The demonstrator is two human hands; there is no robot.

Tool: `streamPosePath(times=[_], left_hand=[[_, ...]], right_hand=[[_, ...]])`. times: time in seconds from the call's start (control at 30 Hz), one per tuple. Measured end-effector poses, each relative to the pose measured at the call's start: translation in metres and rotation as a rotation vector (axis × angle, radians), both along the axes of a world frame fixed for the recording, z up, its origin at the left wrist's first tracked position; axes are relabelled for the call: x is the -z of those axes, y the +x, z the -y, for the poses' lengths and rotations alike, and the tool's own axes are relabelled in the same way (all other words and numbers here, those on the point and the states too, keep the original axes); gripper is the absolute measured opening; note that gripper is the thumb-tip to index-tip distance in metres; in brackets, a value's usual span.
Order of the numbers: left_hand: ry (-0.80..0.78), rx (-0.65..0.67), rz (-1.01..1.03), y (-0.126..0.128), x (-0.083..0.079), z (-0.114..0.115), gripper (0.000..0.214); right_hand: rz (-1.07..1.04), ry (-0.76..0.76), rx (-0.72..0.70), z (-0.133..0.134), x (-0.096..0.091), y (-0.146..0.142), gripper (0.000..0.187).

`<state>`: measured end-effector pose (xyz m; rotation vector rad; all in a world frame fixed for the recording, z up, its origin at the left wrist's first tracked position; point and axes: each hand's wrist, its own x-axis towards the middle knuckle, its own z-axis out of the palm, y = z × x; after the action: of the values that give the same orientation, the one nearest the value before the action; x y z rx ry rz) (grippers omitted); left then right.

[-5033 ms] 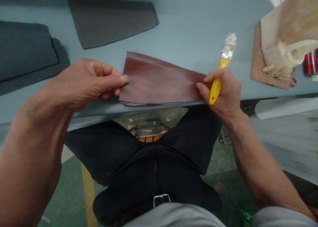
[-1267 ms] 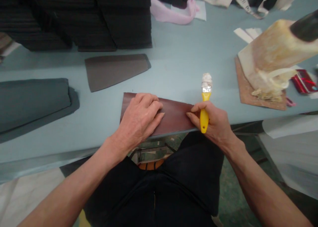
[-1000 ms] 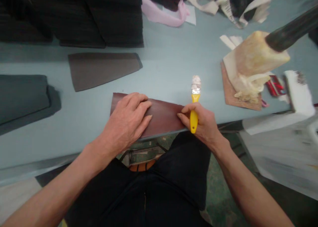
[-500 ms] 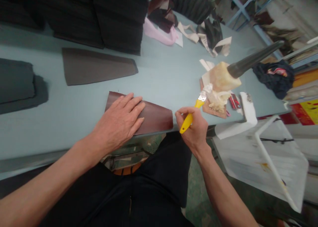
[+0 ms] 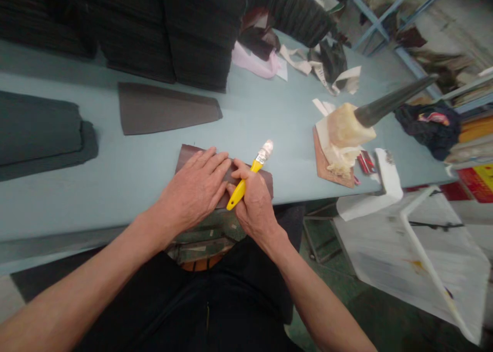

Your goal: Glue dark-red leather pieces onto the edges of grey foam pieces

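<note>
Left hand [image 5: 196, 185]: palm down, fingers extended and laid flat over the left part of a maroon leather-like panel [image 5: 266, 181], not gripping. Right hand [image 5: 252, 200]: curled round a yellow-handled brush [image 5: 256, 166], with thumb and index down at the middle of the same panel; can't tell if they pinch or just press. Hands side by side, right fingertips just beside the left fingers. Panel lies at the near edge of the blue-grey bench [image 5: 287, 152], mostly covered by the hands; its top-left corner and right end show. Brush is tilted, butt of the handle toward the wearer, pale-crusted bristles up and to the right, past the panel's far edge. Beyond the panel, slightly left: a grey-brown panel [image 5: 167, 110] of similar tapered shape, flat on the bench. Far left: dark green-grey panels [image 5: 38, 129], overlapping. Behind: tall black stacks [image 5: 134, 39]. Back middle: pink cloth [image 5: 254, 62] and pale strips [image 5: 296, 59]. Right side, well apart from the brush: crusted cream container [image 5: 341, 126] on a brown board [image 5: 320, 159], dark tapered shaft [image 5: 393, 101] sticking out at a slant. Red packet [image 5: 366, 162] just right of that.
</note>
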<state>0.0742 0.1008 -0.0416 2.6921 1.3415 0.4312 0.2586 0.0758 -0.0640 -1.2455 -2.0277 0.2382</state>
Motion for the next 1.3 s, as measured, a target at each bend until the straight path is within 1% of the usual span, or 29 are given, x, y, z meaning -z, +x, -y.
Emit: streamPosePath(times=[0.13,0.23,0.33,0.5,0.6,0.7,0.8,1.1,1.23,1.3], left_hand=[[-0.028,-0.032,-0.023,0.001,-0.003,0.001,0.061],[-0.044,-0.133,-0.022,0.002,-0.004,0.003,0.064],[-0.062,-0.254,-0.021,0.002,-0.006,0.004,0.07],[-0.133,-0.383,-0.03,-0.002,-0.008,0.003,0.079],[-0.162,-0.47,0.003,-0.009,-0.006,0.002,0.081],[-0.166,-0.53,0.036,-0.015,-0.003,0.003,0.082],[-0.178,-0.569,0.04,-0.016,-0.003,0.003,0.082],[-0.202,-0.625,-0.019,-0.017,-0.005,0.002,0.085],[-0.165,-0.67,-0.07,-0.016,-0.004,0.003,0.085],[-0.121,-0.666,-0.105,-0.015,-0.005,0.005,0.082]], right_hand=[[0.136,0.036,0.013,0.001,-0.001,0.005,0.016],[0.195,0.006,0.049,0.001,-0.001,0.01,0.018],[0.184,-0.043,0.068,0.001,-0.001,0.02,0.023],[0.141,-0.045,0.063,0.001,0.003,0.035,0.024],[0.131,-0.052,0.069,0.002,0.005,0.037,0.023],[0.107,-0.055,0.085,0.003,0.006,0.036,0.024],[0.084,-0.042,0.103,0.003,0.007,0.035,0.024],[0.059,-0.008,0.094,0.001,0.008,0.034,0.027],[0.054,0.015,0.109,0.001,0.007,0.032,0.025],[0.05,0.024,0.108,0.001,0.006,0.031,0.024]])
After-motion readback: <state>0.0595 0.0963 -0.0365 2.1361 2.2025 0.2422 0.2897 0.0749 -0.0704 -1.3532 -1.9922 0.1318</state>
